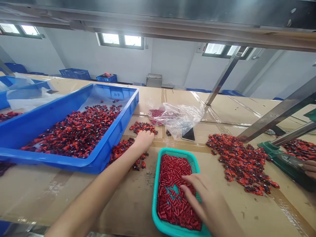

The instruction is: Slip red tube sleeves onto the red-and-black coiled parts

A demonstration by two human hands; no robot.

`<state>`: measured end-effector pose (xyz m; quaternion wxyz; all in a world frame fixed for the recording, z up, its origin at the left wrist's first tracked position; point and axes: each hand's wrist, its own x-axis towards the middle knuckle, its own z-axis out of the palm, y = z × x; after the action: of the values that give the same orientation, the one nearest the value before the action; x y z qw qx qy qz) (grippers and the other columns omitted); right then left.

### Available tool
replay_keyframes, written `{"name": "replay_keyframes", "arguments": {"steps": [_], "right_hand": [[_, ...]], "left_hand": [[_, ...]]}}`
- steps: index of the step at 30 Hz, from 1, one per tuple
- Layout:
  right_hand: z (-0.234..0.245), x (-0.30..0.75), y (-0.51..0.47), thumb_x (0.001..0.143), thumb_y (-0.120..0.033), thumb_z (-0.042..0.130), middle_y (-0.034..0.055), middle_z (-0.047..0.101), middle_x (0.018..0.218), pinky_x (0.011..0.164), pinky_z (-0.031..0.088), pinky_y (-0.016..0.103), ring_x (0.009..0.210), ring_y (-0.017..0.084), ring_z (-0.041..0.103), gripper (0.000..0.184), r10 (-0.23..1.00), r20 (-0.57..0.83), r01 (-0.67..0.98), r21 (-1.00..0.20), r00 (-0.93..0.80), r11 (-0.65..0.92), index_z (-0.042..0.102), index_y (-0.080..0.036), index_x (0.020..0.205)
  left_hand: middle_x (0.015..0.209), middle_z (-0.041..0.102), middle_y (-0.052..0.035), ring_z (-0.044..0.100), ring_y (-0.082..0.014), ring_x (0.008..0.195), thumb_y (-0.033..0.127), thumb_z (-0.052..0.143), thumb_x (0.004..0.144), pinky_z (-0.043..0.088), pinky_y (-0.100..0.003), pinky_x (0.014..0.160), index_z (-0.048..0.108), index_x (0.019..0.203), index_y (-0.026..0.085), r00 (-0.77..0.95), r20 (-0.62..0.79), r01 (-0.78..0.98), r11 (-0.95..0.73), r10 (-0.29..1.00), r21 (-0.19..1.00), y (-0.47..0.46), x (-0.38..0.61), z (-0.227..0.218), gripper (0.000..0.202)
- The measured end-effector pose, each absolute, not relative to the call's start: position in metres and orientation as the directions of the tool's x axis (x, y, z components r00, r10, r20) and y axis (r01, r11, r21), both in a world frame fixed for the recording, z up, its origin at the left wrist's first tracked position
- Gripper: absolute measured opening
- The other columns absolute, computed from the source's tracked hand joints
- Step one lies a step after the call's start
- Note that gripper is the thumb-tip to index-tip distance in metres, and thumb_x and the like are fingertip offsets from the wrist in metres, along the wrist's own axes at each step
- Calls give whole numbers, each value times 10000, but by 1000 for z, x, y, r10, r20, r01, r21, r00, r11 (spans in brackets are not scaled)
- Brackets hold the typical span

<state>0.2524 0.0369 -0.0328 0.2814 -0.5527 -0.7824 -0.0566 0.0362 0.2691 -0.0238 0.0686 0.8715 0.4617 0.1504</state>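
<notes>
My left hand reaches forward onto the table, fingers curled over a small heap of red-and-black parts beside the big blue tray. More of these parts lie under my wrist. My right hand rests inside a teal basket, fingers bent down into the small red tubes that fill it. Whether either hand has hold of a piece is hidden by the fingers.
The blue tray holds a large mass of red-and-black parts. A clear plastic bag and a phone lie ahead. Another pile spreads at right, near a green press and another person's fingers.
</notes>
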Motion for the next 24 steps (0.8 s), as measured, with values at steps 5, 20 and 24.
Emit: {"name": "replay_keyframes", "arguments": {"steps": [5,20,24], "right_hand": [[-51,231,49,959,-138,626,80,770,965,697,577,385,838,274,722,187,832,426,913,-31,-356,406,690,-182,1129],[-35,232,41,1041,-185,446,20,606,742,618,471,331,671,209,607,250,850,350,871,-154,-393,466,540,-232,815],[-27,232,40,1095,-211,372,4,578,698,576,453,307,623,184,578,345,842,374,857,-191,-388,479,494,-243,774]], "left_hand": [[1077,706,-56,709,-205,983,255,650,1023,619,-404,878,672,1123,160,505,467,555,-687,726,468,210,13,-9,140],[909,622,12,692,-123,893,76,721,951,620,-210,819,548,1050,224,81,664,-90,-658,744,748,48,2,-1,248],[920,624,-3,676,-127,905,52,721,947,607,-221,818,578,1052,193,101,681,-45,-680,726,732,41,0,1,227]]}}
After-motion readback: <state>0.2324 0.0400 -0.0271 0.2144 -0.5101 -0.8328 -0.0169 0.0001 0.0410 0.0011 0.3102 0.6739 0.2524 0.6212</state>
